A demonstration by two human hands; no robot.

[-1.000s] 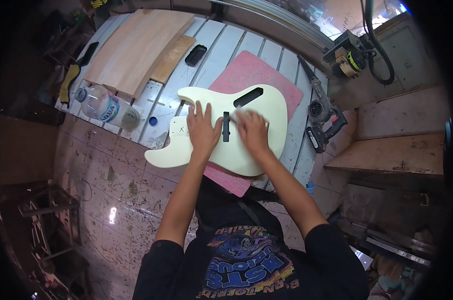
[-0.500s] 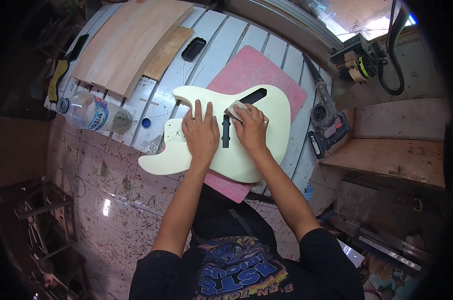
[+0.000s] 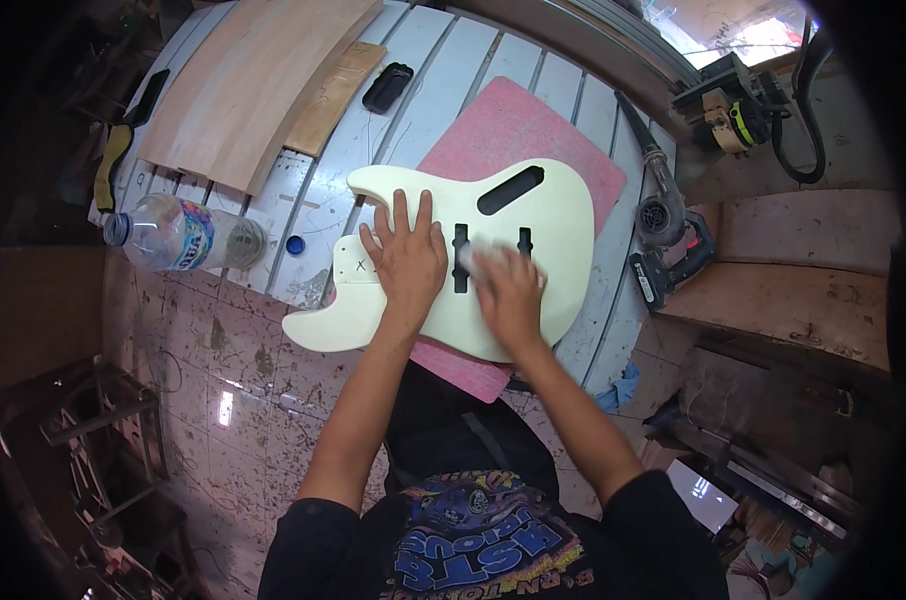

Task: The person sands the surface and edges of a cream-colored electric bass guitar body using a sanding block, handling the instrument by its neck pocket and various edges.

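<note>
A cream-white electric guitar body (image 3: 565, 225) lies flat, with dark slots and an elongated cavity cut into its face. My left hand (image 3: 410, 258) rests on it near the neck pocket, fingers spread and nothing in them. Over the middle of the body, beside the nearer dark slot, my right hand (image 3: 511, 298) is closed on a small pale sanding block (image 3: 469, 254). Motion blurs the block and fingertips. Under the body is a pink mat (image 3: 518, 125), partly covered.
The white slatted table (image 3: 463, 62) carries curved wood sheets (image 3: 248, 80), a black case (image 3: 387, 88), a plastic bottle (image 3: 178, 235) and a blue cap (image 3: 294, 245). A cordless blower (image 3: 663, 222) sits at the right edge, near a blue rag (image 3: 618, 388).
My right hand has moved nearer to me with the sanding block, uncovering the elongated cavity and the farther slot. The left hand stays on the body, its fingers spread wider.
</note>
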